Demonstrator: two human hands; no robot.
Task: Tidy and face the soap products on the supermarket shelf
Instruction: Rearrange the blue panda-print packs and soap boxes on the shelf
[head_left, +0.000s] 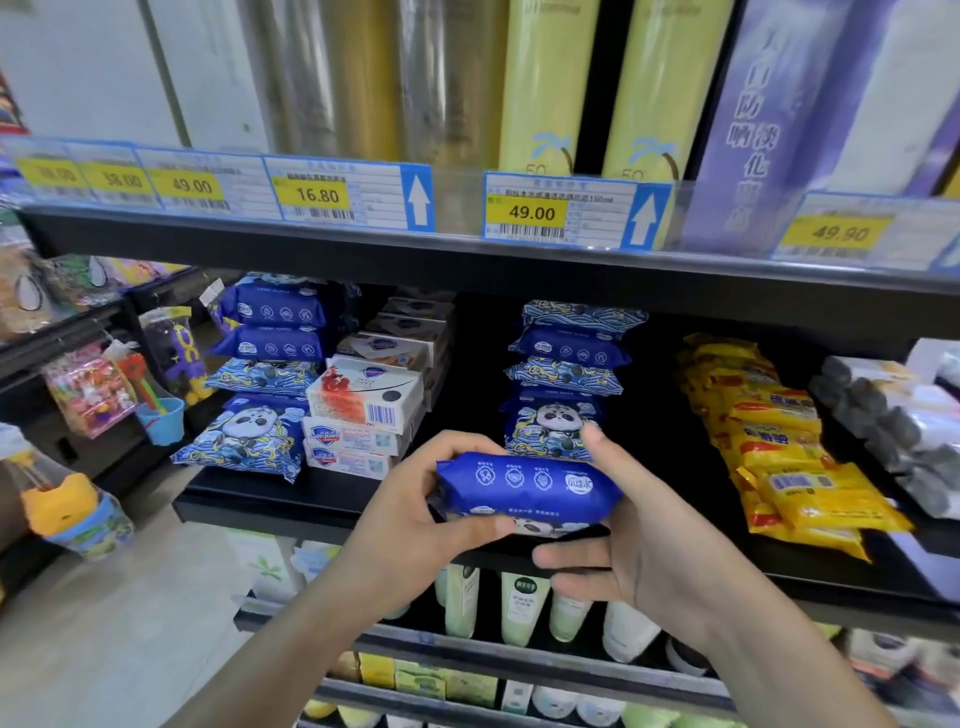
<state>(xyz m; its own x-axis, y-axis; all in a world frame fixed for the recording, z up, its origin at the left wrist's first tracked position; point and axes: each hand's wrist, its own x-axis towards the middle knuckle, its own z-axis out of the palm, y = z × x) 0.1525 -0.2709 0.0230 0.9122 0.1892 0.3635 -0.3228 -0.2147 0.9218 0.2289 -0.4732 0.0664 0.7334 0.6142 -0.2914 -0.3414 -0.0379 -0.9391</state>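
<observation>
Here both hands, left (415, 512) and right (631, 545), clasp a blue soap pack (524, 486) before the shelf (291, 501).

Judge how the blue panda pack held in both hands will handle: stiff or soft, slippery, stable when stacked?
The blue panda pack looks soft: its pillow shape and crimped ends suggest flexible film. The glossy wrap may be slippery, which fits the two-handed grip, left hand and right hand. It probably stacks loosely, like the uneven pile behind.
</observation>
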